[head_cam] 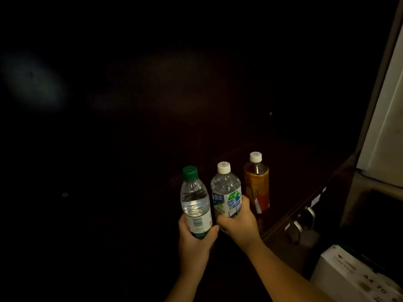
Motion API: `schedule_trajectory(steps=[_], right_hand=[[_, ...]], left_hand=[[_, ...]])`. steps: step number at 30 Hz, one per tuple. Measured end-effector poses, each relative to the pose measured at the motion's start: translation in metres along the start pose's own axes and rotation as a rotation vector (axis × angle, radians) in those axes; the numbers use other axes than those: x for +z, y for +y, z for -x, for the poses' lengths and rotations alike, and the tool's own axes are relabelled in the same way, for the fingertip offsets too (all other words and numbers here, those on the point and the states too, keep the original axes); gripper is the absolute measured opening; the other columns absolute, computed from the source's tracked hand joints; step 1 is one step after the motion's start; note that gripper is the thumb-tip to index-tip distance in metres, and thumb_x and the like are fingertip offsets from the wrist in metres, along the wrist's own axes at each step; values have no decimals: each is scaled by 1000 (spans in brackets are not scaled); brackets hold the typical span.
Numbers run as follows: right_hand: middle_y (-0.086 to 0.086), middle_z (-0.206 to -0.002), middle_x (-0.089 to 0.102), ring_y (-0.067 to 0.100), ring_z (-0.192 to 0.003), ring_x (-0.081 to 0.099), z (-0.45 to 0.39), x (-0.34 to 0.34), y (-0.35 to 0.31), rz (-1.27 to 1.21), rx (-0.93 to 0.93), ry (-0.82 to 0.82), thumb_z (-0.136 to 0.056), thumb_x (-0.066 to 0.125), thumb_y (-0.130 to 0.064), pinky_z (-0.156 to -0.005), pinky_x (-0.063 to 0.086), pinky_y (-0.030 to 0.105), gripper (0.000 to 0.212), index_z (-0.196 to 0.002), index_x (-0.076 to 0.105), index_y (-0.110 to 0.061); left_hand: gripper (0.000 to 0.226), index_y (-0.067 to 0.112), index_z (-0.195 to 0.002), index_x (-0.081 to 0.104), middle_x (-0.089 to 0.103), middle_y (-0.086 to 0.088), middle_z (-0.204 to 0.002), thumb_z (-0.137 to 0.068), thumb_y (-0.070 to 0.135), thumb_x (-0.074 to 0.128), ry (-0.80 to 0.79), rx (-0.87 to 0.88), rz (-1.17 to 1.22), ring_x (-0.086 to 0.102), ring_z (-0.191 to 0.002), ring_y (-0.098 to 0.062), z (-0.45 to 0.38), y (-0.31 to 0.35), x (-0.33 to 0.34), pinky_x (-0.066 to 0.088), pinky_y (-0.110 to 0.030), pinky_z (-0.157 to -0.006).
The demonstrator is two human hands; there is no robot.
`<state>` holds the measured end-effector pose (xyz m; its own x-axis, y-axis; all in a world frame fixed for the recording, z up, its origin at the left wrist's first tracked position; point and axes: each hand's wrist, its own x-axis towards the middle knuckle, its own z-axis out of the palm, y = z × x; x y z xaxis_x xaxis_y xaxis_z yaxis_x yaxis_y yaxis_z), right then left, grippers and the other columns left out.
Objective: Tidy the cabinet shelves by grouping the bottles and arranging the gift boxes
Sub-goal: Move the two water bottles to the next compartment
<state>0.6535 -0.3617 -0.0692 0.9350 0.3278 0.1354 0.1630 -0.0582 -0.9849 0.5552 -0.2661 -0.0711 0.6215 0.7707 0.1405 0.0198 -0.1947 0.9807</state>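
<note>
Your left hand [194, 240] is wrapped around a clear plastic water bottle with a green cap [194, 201]. Just beside it, your right hand [237, 223] clasps a clear white-capped bottle with a green-and-blue label [226, 190]. Beyond them, an amber tea bottle with a white cap [256, 182] stands upright on the dark wooden shelf [305, 171].

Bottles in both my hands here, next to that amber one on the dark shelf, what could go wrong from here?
1. The right hand holds the clear white-capped water bottle close to the standing amber tea bottle with a white cap; setting it down could knock that over.
2. The shelf is very dark, so its edge is hard to judge.
3. The left hand grips the clear green-capped water bottle low, so it might tip.
</note>
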Motion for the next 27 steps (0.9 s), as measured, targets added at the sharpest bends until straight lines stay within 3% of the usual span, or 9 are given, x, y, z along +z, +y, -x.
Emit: schedule_trajectory(steps=[5, 7, 9, 12, 14, 16, 19, 23, 27], right_hand=[[-6, -107, 70, 11, -95, 69, 4, -5, -5, -20, 4, -22, -57, 85, -28, -83, 58, 41, 85, -129, 41, -25], [-7, -108, 69, 10, -97, 68, 13, -8, -8, -15, 5, 18, -57, 89, -26, -82, 57, 36, 83, -128, 45, -23], [-17, -103, 65, -4, -92, 64, 30, -10, -17, 13, -24, 81, -60, 89, -28, -72, 50, 18, 77, -125, 47, -27], [-30, -97, 53, -22, -83, 54, 63, -8, -33, 48, -60, 162, -66, 86, -34, -65, 38, 10, 76, -129, 45, -28], [-27, -97, 54, -13, -83, 55, 92, -3, -48, 77, -62, 182, -68, 84, -38, -68, 39, 12, 73, -130, 47, -26], [-17, -109, 59, 0, -98, 58, 126, 4, -62, 118, -65, 182, -72, 80, -40, -76, 44, 22, 67, -130, 50, -25], [-2, -124, 59, 14, -111, 56, 190, 26, -81, 163, -69, 197, -77, 75, -39, -88, 45, 31, 63, -133, 52, -20], [-2, -115, 60, 10, -101, 56, 276, 70, -106, 172, -73, 197, -78, 74, -40, -86, 43, 29, 57, -128, 57, -19], [1, -119, 63, 13, -104, 58, 350, 143, -131, 134, -64, 107, -79, 74, -40, -89, 46, 31, 52, -125, 59, -20]], left_hand=[[92, 24, -133, 39, 58, 13, -112, -55, 24, 89, -34, -9, -5, 56, -96, 1, 4, 7, -12, 47, -18, -72], [90, 24, -134, 39, 56, 6, -125, -58, 27, 87, -38, 13, -27, 55, -105, -5, 11, 10, -24, 45, -22, -82], [90, 23, -137, 37, 50, 2, -136, -62, 28, 85, -25, 28, -46, 48, -119, -11, 20, 13, -39, 38, -26, -93], [85, 26, -138, 36, 45, 4, -142, -67, 32, 82, -14, -6, -33, 41, -128, -13, 39, 24, -61, 32, -26, -97], [78, 30, -136, 38, 46, 8, -139, -69, 35, 80, -39, -22, -6, 41, -127, -11, 58, 31, -83, 32, -25, -96], [70, 31, -132, 42, 49, 9, -134, -71, 37, 77, -82, 26, -6, 43, -121, -6, 85, 35, -108, 32, -21, -93], [60, 33, -124, 48, 54, 14, -124, -71, 41, 76, -133, 93, 26, 48, -115, -1, 134, 42, -162, 34, -17, -92], [50, 39, -112, 49, 55, 20, -111, -71, 44, 75, -161, 151, 51, 52, -110, 0, 195, 49, -254, 37, -17, -90], [48, 42, -111, 49, 57, 21, -113, -70, 52, 71, -81, 183, 19, 53, -109, 3, 233, 44, -366, 40, -18, -92]])
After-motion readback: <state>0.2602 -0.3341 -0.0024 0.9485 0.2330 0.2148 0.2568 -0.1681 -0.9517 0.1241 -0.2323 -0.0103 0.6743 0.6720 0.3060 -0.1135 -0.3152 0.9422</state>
